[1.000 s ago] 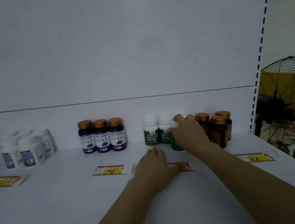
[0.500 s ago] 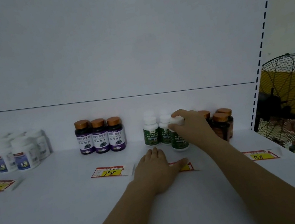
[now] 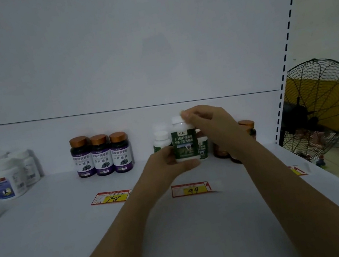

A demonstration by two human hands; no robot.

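Two hands worked over the white shelf [image 3: 181, 228]: I had the left hand [image 3: 166, 165] curled under the green-labelled bottle [image 3: 184, 146] and the right hand [image 3: 211, 125] pinching its white cap [image 3: 176, 119]. The bottle was held before its row, label toward me, presumably for reading.

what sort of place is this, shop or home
Most likely a shop, perhaps a pharmacy: a white display shelf with a slotted upright, purple-labelled bottles grouped in a row, and a handwritten price tag in front of the held green-labelled bottle.

Bare left hand [image 3: 166, 166] and right hand [image 3: 213, 126] on slim, uncovered forearms.
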